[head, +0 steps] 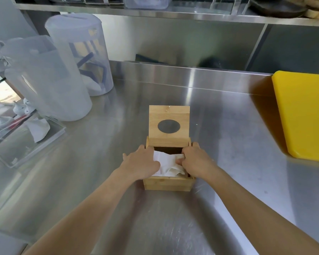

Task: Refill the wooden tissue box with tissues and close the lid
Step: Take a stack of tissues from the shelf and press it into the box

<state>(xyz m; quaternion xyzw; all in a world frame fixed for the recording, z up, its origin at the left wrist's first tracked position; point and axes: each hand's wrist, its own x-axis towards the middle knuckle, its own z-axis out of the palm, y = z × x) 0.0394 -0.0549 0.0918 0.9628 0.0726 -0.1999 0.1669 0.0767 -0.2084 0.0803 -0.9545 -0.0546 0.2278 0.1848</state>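
Observation:
A small wooden tissue box stands on the steel counter in the middle of the head view. Its hinged lid, with an oval hole, stands upright at the back. White tissues lie crumpled inside the box. My left hand rests over the box's left side, fingers down on the tissues. My right hand is at the right side, its fingers pinching the tissues. The far part of the box interior shows dark.
Two tall translucent plastic jugs stand at the back left. A clear acrylic tray with small white items lies left. A yellow cutting board lies at the right. A steel shelf runs overhead at the back.

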